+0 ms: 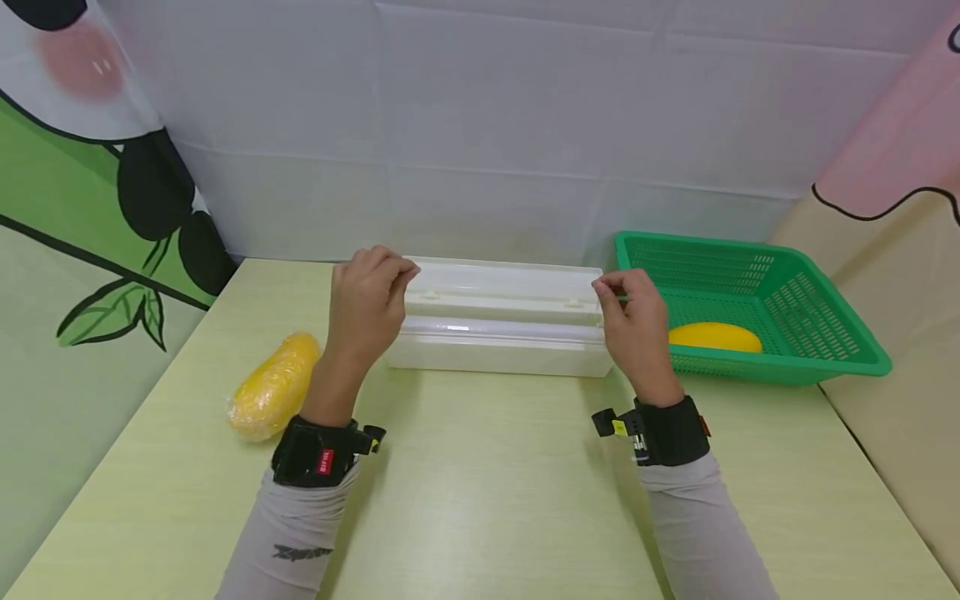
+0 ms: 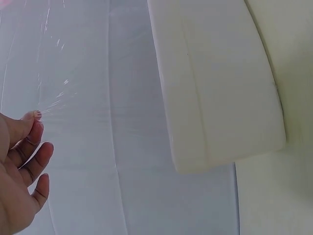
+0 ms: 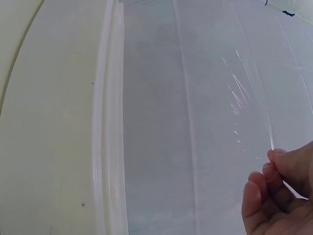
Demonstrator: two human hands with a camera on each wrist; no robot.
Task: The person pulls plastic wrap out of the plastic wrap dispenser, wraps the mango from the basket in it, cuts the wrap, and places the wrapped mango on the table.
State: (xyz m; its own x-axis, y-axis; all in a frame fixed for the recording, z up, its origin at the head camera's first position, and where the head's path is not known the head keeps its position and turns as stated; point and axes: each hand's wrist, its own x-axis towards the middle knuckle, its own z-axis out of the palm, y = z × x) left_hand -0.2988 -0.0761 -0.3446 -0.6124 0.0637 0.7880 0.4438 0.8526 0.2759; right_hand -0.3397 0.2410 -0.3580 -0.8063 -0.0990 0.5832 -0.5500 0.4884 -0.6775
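Observation:
A long white cling film dispenser (image 1: pixel 501 355) with its lid (image 1: pixel 495 279) raised stands at the back of the table, a roll (image 1: pixel 502 328) showing inside. My left hand (image 1: pixel 367 304) is above its left end and pinches a corner of clear cling film (image 2: pixel 56 100) between thumb and forefinger. At the right end my right hand (image 1: pixel 636 325) pinches the film's other corner; in the right wrist view the film (image 3: pixel 237 98) shows only as thin glints. Left of my left wrist lies a yellow, oblong fruit-like item (image 1: pixel 273 387) wrapped in shiny film.
A green plastic basket (image 1: pixel 780 367) stands at the back right, close to my right hand, with another yellow oblong item (image 1: pixel 716 337) inside. Behind the table (image 1: pixel 480 500) hangs a pale cloth (image 1: pixel 487 125), and printed cloths flank both sides.

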